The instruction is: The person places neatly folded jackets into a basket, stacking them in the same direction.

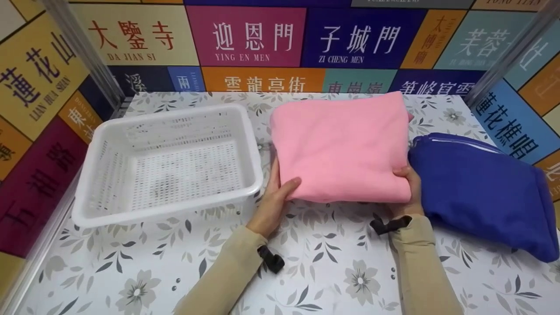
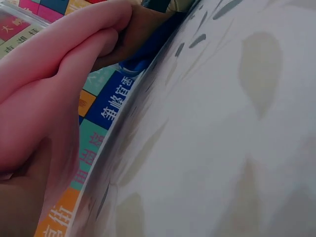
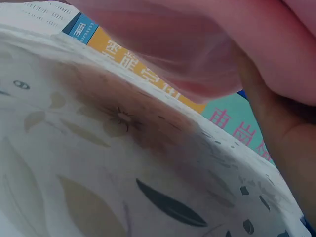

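Flanking the pink fabric: basket, blue bundle.

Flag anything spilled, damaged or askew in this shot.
Nothing looks spilled or damaged. Mildly askew: the blue bundle lies slanted on the table, right of the pink cloth held in both hands; likely not a fault. The reddish-brown patch in the right wrist view is probably the cloth's shadow, not a stain.
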Motion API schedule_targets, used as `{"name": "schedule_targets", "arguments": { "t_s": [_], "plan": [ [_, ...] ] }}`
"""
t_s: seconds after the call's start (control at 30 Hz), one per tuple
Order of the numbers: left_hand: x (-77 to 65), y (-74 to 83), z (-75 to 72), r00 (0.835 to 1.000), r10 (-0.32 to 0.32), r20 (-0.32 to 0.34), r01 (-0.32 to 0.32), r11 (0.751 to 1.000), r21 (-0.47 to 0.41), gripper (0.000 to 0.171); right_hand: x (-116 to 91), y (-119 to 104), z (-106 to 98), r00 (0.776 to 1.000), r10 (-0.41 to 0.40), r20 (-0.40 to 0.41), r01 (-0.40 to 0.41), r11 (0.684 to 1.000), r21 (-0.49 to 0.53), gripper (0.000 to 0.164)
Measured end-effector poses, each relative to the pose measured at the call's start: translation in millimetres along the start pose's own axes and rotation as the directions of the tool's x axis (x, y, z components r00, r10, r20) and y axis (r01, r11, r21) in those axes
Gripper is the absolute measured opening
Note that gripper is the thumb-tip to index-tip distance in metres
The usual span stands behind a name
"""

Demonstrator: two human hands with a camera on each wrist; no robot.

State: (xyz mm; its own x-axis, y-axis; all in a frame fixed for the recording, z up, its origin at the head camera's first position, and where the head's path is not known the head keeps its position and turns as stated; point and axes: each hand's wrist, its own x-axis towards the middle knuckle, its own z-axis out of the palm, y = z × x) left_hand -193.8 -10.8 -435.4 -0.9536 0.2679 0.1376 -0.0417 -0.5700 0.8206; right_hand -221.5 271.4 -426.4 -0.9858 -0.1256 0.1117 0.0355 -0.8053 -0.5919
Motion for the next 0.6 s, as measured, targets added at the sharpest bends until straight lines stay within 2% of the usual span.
{"name": "schedule_targets", "arguments": {
  "t_s": [0.1,0.17,0.23,0.4,0.5,0.6],
  "plan": [
    [-5.5,10.2,9.0,0.999,0.002,-0.053,0.009,0.978,0.208,0.079,-1,-1,5,1.000,-0.017,0.013,0.016,0.998,0.068,0.047],
    [-8.3,15.5,13.9,0.996,-0.002,-0.086,0.027,0.956,0.293,0.081,-2,-2,8,0.999,-0.027,0.016,0.026,0.995,0.095,0.046],
    [-9.9,19.2,17.5,0.996,0.000,-0.094,0.028,0.953,0.301,0.082,-3,-2,12,0.999,-0.040,0.014,0.038,0.994,0.105,0.044],
    [-10.3,27.7,21.3,0.997,0.045,-0.066,-0.029,0.974,0.225,0.085,-1,-3,24,0.997,-0.073,0.033,0.066,0.983,0.169,0.036],
    [-10.6,33.0,24.1,0.995,0.071,-0.063,-0.056,0.974,0.220,0.088,0,-3,32,0.995,-0.090,0.044,0.080,0.977,0.196,0.033],
    [-11.3,41.0,27.8,0.993,0.095,-0.066,-0.074,0.961,0.267,0.089,2,-4,40,0.992,-0.103,0.067,0.086,0.971,0.221,0.031]
  ]
}}
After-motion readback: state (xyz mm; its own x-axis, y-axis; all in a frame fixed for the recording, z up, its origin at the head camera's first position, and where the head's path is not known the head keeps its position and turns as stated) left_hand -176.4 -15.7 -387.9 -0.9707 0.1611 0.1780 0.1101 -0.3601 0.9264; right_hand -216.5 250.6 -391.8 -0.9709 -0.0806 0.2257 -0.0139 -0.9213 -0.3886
